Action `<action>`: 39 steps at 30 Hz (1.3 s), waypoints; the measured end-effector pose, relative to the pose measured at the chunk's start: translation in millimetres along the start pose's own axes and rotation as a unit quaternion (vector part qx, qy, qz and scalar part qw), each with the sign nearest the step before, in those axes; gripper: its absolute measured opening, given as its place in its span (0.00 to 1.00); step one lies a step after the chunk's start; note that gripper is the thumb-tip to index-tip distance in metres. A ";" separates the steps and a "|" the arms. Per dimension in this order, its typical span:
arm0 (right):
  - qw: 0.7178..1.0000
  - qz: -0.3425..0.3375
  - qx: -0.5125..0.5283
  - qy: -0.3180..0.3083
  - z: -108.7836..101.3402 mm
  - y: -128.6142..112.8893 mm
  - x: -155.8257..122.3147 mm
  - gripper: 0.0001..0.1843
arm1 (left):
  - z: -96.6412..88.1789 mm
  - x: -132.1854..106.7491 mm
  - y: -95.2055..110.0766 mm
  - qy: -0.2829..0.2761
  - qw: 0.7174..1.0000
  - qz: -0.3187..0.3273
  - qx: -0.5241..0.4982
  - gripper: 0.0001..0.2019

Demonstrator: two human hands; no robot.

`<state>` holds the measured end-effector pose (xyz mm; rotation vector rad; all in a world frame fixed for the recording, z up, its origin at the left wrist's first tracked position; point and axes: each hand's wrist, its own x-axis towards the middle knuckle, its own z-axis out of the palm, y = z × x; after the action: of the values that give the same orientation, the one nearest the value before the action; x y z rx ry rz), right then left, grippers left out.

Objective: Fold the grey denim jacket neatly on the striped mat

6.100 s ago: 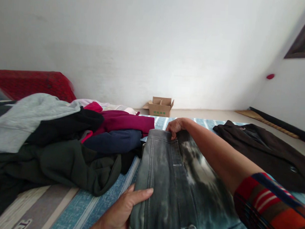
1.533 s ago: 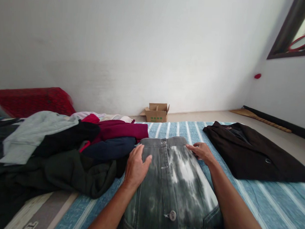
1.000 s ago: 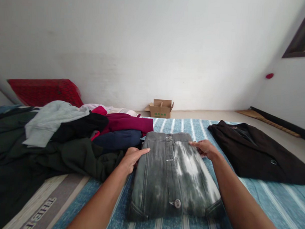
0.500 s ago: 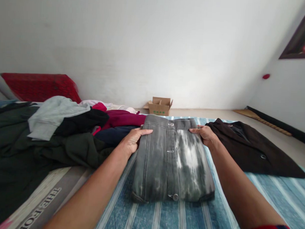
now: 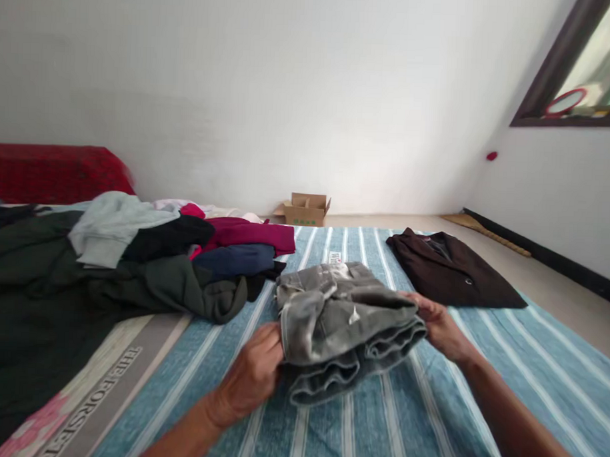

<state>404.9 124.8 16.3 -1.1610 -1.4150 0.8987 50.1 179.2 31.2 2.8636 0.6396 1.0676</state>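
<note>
A grey denim jacket (image 5: pixel 352 310) with pale faded patches lies folded in front of me on a blue striped sheet (image 5: pixel 322 429). Its near edge is lifted, showing rolled layers underneath. My left hand (image 5: pixel 255 367) grips the near left corner, fingers closed around the cloth. At the right side, my right hand (image 5: pixel 439 326) pinches the other edge, its fingertips partly hidden by the fabric. A folded dark brown garment (image 5: pixel 448 270) lies flat beyond my right hand.
To the left is a heap of clothes, with a dark green garment (image 5: pixel 147 286), a light grey one (image 5: pixel 117 225) and a magenta one (image 5: pixel 255 235). An open cardboard box (image 5: pixel 305 212) stands by the wall. A broom (image 5: pixel 485 231) lies on the floor at right.
The jacket was flat with its buttoned front showing; now it is turned, with its near edge raised. Both hands moved from its far corners to the nearer sides. The view shifted right.
</note>
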 end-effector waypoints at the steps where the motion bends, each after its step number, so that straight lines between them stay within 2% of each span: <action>1: 0.999 0.019 -0.038 -0.009 1.2 10.7 -18.3 0.13 | 8.3 -16.9 5.1 -0.026 1.000 0.015 0.004 0.13; 4: 0.995 0.061 -0.075 0.015 -1.0 29.0 -55.4 0.09 | 15.8 -45.1 10.3 -0.059 0.998 0.020 0.020 0.18; 8: 0.990 0.110 -0.044 0.078 -7.4 26.3 -68.6 0.13 | 7.5 -50.0 7.7 -0.066 0.998 -0.017 0.009 0.24; 11: 0.976 0.161 -0.018 0.142 -2.5 16.9 -66.6 0.18 | 7.9 -51.9 8.3 -0.048 0.994 -0.084 -0.043 0.23; 13: 0.963 0.198 0.003 0.180 5.2 12.2 -64.6 0.23 | 10.3 -52.7 7.3 -0.020 0.980 -0.175 -0.094 0.19; 15: 0.947 0.237 0.027 0.215 13.7 9.4 -63.5 0.28 | 11.3 -50.0 2.4 0.020 0.941 -0.304 -0.150 0.16; 16: 0.938 0.255 0.042 0.230 17.7 8.5 -63.6 0.29 | 10.8 -46.9 -1.7 0.042 0.909 -0.373 -0.181 0.15; 19: 0.917 0.296 0.095 0.249 27.7 6.4 -66.7 0.30 | 7.6 -31.5 -18.2 0.092 0.790 -0.538 -0.278 0.16; 21: 0.910 0.315 0.126 0.239 33.6 5.1 -71.5 0.28 | 6.9 -18.1 -30.3 0.111 0.724 -0.594 -0.333 0.17; 23: 0.904 0.327 0.162 0.222 40.2 4.2 -78.1 0.26 | 9.3 -3.8 -42.6 0.119 0.683 -0.616 -0.373 0.16; 24: 0.901 0.326 0.188 0.214 44.0 3.8 -81.9 0.25 | 11.8 3.7 -48.9 0.119 0.673 -0.621 -0.384 0.16; 25: 0.897 0.324 0.216 0.209 48.1 3.4 -85.8 0.24 | 15.1 11.3 -55.5 0.120 0.668 -0.626 -0.384 0.16; 31: 0.856 0.336 0.348 0.182 78.2 -6.5 -101.9 0.23 | 41.5 55.1 -97.4 0.117 0.699 -0.617 -0.343 0.15; 35: 0.866 0.337 0.331 0.167 93.8 -13.1 -100.8 0.23 | 51.4 76.1 -116.7 0.072 0.719 -0.602 -0.341 0.18; 39: 0.871 0.359 0.306 0.138 103.1 -9.6 -93.0 0.24 | 47.3 87.3 -126.5 0.016 0.723 -0.592 -0.356 0.19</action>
<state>300.1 39.1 -15.7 -1.2441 -0.3628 1.4883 92.8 334.3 29.5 1.2712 1.3573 0.7845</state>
